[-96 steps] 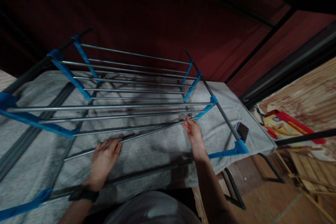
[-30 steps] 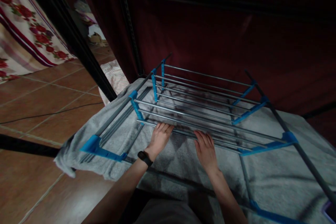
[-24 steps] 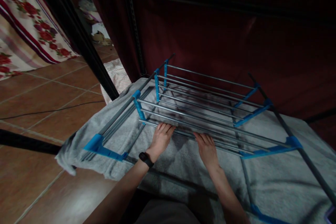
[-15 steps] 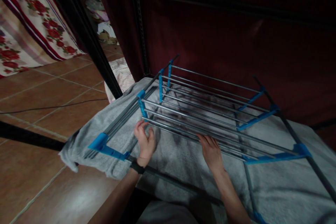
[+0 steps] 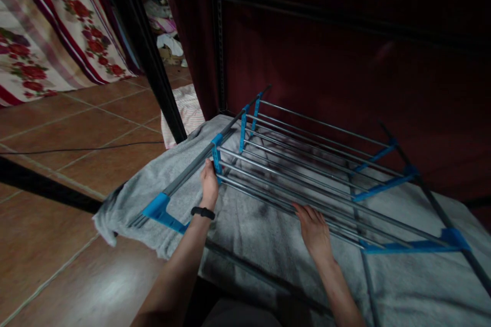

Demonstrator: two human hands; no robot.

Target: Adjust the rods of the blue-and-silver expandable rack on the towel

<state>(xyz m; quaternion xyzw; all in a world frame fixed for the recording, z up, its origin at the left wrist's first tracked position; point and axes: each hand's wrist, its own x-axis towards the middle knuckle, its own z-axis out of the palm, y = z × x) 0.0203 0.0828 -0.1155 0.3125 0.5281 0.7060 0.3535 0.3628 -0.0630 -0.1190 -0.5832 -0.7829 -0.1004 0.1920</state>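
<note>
A rack of thin metal rods and blue plastic brackets lies on a grey blanket. At its near left corner, my left hand, with a black band on the wrist, is closed on a blue bracket; part of the grip is hidden. My right hand has its fingers curled over the front metal rod, right of the middle. Spare grey tubes run beside the rack's left side, next to a blue corner piece.
Dark upright posts and a dark red curtain stand behind the blanket. Brown floor tiles lie to the left, crossed by a black cable. A flowered cloth hangs at the upper left.
My left hand, loosely open near the rod's end before, has moved up and closed on the blue bracket. My right hand stays on the front rod. The view has shifted slightly.
</note>
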